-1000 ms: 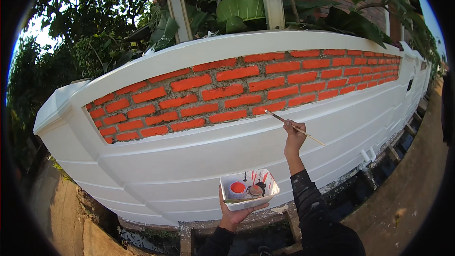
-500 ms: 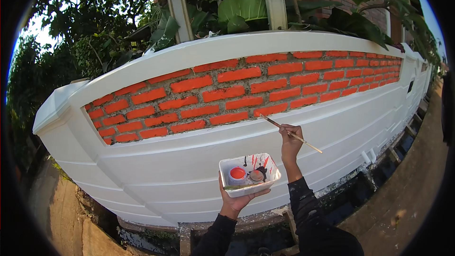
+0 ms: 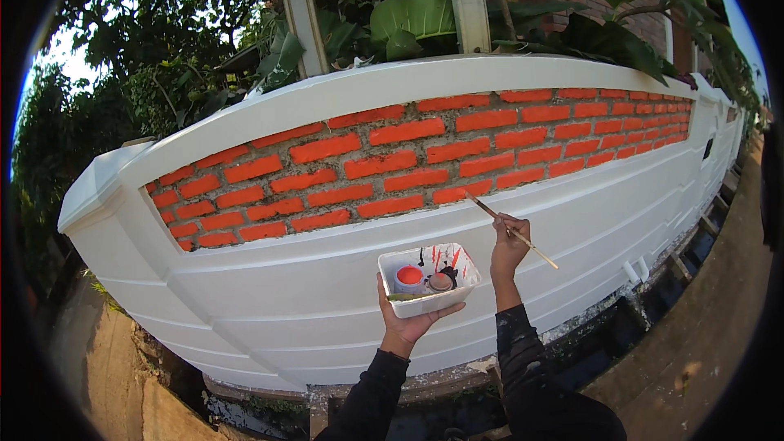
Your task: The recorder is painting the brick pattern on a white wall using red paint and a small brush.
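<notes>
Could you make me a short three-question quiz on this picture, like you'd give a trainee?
1. Fill in: the left hand supports a rectangular white tub; the leftmost pot inside contains ____ paint.
2. Which holds the paintbrush? A) left hand B) right hand C) both hands
3. True or false: the brush's tip is at the bottom row of orange bricks.

Key: 1. orange-red; 2. B; 3. true.
</notes>
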Motion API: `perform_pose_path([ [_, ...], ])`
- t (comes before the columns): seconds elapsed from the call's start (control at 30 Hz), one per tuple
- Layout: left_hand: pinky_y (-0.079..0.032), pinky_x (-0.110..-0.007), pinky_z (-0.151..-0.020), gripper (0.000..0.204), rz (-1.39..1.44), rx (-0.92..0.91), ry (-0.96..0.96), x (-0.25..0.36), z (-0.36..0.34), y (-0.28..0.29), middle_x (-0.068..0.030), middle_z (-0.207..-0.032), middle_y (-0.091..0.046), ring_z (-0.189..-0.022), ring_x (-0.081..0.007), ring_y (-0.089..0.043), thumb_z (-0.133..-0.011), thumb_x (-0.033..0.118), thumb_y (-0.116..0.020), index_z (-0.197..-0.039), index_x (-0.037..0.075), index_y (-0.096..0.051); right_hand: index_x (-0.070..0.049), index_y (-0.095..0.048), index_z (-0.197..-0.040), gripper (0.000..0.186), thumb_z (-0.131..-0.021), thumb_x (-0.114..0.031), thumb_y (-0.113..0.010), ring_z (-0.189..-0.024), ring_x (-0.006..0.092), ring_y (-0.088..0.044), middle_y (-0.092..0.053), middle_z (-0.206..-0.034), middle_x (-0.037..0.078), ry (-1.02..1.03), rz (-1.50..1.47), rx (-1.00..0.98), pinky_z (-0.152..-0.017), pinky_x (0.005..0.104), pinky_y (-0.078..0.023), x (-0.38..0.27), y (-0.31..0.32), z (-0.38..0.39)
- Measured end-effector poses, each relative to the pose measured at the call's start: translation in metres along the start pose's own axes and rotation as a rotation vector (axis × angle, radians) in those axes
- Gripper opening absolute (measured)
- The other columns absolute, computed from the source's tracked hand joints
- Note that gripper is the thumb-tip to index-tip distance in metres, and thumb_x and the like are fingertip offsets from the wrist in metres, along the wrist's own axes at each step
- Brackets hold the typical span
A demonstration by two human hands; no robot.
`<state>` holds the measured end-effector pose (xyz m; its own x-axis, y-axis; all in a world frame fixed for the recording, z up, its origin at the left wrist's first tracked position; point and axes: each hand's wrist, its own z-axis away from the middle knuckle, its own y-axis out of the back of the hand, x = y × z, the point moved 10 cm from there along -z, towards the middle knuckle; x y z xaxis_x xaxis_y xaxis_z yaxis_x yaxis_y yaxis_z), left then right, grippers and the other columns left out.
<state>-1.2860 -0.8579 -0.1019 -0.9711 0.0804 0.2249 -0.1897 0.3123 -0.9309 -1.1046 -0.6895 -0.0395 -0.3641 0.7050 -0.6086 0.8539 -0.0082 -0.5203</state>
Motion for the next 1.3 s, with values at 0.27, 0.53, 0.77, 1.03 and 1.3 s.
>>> perform_pose_path([
  [0.27,-0.025,-0.083,-0.115,0.111,0.063,0.003,0.016,-0.002,-0.014,0.001,-0.0243,-0.166,-0.031,-0.147,-0.0576,-0.035,-0.086,0.089,-0.046,-0.165,0.015,-0.024,-0.001,-0.055,-0.099,0.018,-0.097,0.001,-0.073,-0.100,0.0183,-0.067,-0.070,-0.107,0.015,0.079,0.044,-0.105,-0.092,0.0309,-0.055,-0.008,-0.025,0.004],
  [0.53,-0.025,-0.083,-0.115,0.110,0.118,-0.011,0.006,0.008,-0.023,0.002,-0.0236,-0.166,-0.031,-0.147,-0.0573,-0.035,-0.086,0.088,-0.045,-0.165,0.014,-0.025,0.000,-0.056,-0.100,0.015,-0.098,0.003,-0.071,-0.101,0.0185,-0.068,-0.069,-0.108,0.015,0.134,0.115,-0.123,-0.092,0.0307,-0.057,-0.021,-0.026,0.009],
  [0.77,-0.026,-0.082,-0.114,0.110,-0.081,-0.020,-0.030,0.012,-0.024,-0.003,-0.0241,-0.165,-0.032,-0.146,-0.0578,-0.036,-0.087,0.089,-0.045,-0.165,0.014,-0.025,0.000,-0.056,-0.097,0.016,-0.096,0.004,-0.071,-0.098,0.0220,-0.068,-0.067,-0.103,0.014,0.338,0.388,0.065,-0.087,0.0345,-0.057,-0.044,0.008,-0.005],
  [1.03,-0.023,-0.084,-0.115,0.107,-0.082,0.008,-0.032,0.009,-0.025,0.005,-0.0243,-0.167,-0.030,-0.147,-0.0592,-0.035,-0.088,0.086,-0.042,-0.166,0.014,-0.025,-0.002,-0.057,-0.092,0.021,-0.088,0.007,-0.075,-0.092,0.0246,-0.072,-0.068,-0.097,0.014,0.336,0.210,-0.271,-0.078,0.0331,-0.057,-0.027,-0.045,0.036],
  [1.3,-0.025,-0.083,-0.114,0.105,-0.220,0.022,-0.069,0.020,-0.016,-0.003,-0.0248,-0.166,-0.032,-0.147,-0.0583,-0.035,-0.089,0.084,-0.041,-0.165,0.013,-0.026,0.000,-0.055,-0.095,0.018,-0.093,0.008,-0.071,-0.090,0.0219,-0.069,-0.068,-0.099,0.014,0.338,0.398,0.020,-0.079,0.0326,-0.057,-0.044,0.016,-0.014],
])
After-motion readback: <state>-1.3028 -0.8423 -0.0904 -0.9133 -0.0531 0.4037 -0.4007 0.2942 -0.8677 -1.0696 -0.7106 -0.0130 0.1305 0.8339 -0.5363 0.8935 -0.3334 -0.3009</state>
